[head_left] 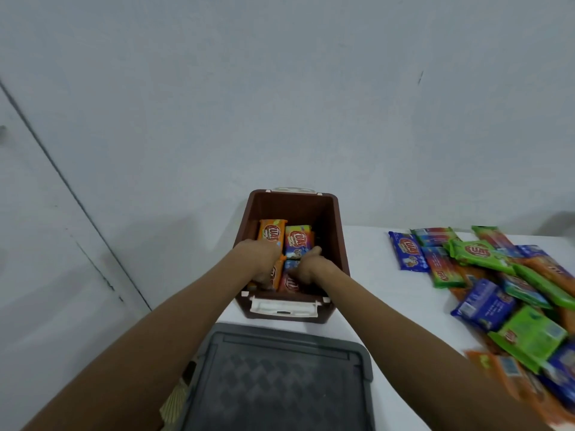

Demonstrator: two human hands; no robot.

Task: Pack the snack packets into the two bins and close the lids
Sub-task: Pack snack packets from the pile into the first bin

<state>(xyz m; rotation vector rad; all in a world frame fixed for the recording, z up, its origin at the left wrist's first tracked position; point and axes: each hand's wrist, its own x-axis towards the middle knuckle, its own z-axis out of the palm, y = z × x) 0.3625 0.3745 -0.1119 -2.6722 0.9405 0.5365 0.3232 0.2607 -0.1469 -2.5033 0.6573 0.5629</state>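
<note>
An open brown bin (339, 244) stands on the white table, holding several snack packets, among them an orange packet (271, 231) and a multicoloured packet (295, 239) standing upright at the back. Both my hands reach inside it. My left hand (264, 259) curls its fingers round an orange packet (278, 273) near the front. My right hand (306, 265) grips a red packet (289, 283) beside it. A pile of loose packets (504, 293) in blue, green and orange lies on the table at right.
A grey bin with its lid shut (273, 377) sits directly in front of me, below the brown bin. The brown bin has white latch handles (284, 307) at front and back. A plain wall rises behind the table; the table's left edge runs by the bins.
</note>
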